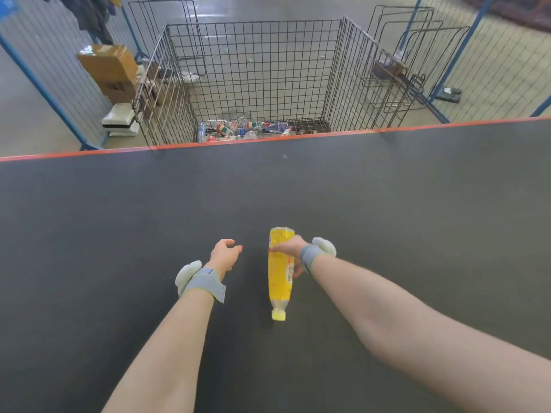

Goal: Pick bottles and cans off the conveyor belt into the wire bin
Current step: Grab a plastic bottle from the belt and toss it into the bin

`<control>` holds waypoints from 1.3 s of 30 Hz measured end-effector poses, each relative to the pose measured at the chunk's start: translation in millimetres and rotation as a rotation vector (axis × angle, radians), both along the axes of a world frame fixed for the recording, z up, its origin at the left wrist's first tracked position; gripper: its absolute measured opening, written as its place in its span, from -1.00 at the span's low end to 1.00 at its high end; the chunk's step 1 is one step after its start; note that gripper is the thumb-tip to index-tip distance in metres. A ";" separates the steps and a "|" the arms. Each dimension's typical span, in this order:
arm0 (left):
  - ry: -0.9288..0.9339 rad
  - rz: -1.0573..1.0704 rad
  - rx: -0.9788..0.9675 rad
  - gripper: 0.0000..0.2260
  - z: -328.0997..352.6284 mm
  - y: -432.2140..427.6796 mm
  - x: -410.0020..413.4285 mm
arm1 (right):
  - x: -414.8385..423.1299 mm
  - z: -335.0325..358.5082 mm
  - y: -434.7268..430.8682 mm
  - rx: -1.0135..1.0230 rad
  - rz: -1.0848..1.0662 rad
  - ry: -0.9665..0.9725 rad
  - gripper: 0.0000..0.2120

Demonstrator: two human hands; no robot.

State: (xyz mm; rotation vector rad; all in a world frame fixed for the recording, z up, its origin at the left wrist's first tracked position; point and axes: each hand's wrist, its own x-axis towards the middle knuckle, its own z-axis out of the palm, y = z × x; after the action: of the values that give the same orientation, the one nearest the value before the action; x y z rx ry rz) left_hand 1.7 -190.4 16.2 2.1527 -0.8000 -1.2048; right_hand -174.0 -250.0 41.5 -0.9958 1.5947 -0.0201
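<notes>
Clasped in our right hand [288,248], the yellow bottle [280,272] hangs cap-down above the conveyor belt [417,219]; our left hand [224,254] beside it is loosely spread. Beyond, the wire bin [256,79] holds few bottles, so we judge plenty remains.

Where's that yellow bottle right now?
In the head view, the yellow bottle is low and centre over the dark conveyor belt, gripped by the right hand, cap toward the person. The empty left hand is just beside it.
</notes>
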 end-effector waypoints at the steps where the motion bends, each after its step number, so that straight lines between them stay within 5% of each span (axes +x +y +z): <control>1: -0.013 -0.005 -0.006 -0.61 1.1 -13.3 7.7 | 7.2 8.0 -19.5 0.063 -0.085 -0.090 -0.24; 6: -0.073 0.199 -0.115 -0.58 12.6 -106.5 71.6 | 64.1 56.6 -191.0 -0.095 -0.315 -0.362 -0.40; 9: -0.086 0.253 -0.161 -0.56 13.5 -157.0 109.5 | 103.6 95.2 -273.7 -0.341 -0.151 -0.365 -0.37; 12: -0.086 0.153 -0.129 -0.55 6.0 -182.2 122.7 | 137.8 98.0 -307.9 -0.334 0.052 -0.307 -0.30; 21: -0.054 -0.011 -0.053 -0.55 15.2 -169.7 96.9 | 146.1 58.3 -245.8 -0.076 0.076 -0.244 -0.30; 39: 0.003 -0.030 -0.023 -0.53 76.4 -25.3 30.3 | 56.2 84.7 -83.2 -0.198 0.181 -0.121 -0.40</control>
State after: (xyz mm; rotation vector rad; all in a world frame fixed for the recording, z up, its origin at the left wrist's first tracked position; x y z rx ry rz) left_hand 32.0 -215.7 92.6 2.1275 -0.8435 -1.2078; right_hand -117.7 -333.2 126.2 -1.2669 1.4065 -0.1136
